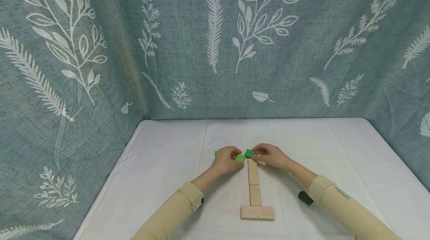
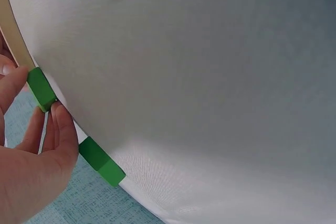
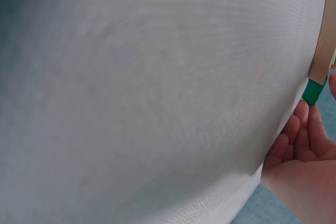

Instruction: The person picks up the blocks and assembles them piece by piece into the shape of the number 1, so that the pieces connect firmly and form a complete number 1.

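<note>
In the head view my left hand (image 1: 226, 162) pinches a light green block (image 1: 240, 158) between thumb and fingers. The same block (image 2: 42, 88) shows at the left edge of the left wrist view. Just right of it, my right hand (image 1: 273, 155) holds a dark green block (image 1: 249, 153) at the far end of a wooden block (image 1: 253, 173). The right wrist view shows this dark green block (image 3: 313, 92) between thumb and fingertips, right at the wood's end. A second wooden block (image 1: 255, 195) continues the line towards me, and a third wooden block (image 1: 257, 212) lies crosswise at its near end.
Left of my left hand lies more green block (image 2: 102, 162), mostly hidden by that hand in the head view. A white cloth (image 1: 168, 173) covers the table. A patterned curtain (image 1: 195, 46) hangs behind and at both sides. A black object (image 1: 305, 198) shows by the right sleeve.
</note>
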Tool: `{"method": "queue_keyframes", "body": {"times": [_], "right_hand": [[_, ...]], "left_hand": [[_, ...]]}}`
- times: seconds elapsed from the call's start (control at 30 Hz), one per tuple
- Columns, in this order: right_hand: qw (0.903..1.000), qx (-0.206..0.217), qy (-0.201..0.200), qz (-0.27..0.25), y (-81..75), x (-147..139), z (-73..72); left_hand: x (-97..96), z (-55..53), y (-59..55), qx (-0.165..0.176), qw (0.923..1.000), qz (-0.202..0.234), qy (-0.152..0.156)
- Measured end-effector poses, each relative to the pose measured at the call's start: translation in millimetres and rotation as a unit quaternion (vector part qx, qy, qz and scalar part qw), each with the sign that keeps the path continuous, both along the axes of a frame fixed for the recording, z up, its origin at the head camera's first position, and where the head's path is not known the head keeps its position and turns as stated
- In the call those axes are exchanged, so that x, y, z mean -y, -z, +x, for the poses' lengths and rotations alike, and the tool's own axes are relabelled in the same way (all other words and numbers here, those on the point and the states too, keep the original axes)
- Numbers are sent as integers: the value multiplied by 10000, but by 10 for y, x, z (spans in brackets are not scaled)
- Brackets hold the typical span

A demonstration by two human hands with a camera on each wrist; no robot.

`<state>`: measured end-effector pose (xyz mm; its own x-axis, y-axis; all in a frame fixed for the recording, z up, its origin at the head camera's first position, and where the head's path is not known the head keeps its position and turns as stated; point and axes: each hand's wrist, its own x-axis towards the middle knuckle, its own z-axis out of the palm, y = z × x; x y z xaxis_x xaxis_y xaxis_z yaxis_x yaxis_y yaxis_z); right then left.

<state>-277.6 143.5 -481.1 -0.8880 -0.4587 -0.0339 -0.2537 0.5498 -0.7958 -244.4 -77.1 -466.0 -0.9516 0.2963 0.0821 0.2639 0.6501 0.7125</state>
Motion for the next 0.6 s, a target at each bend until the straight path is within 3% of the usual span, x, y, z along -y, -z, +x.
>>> {"method": "queue_keyframes", "body": {"times": [0.6], "right_hand": [[10000, 79, -1, -10, -11, 10, 10]], "left_hand": [[-18, -2, 34, 55, 9999, -91, 15]]}}
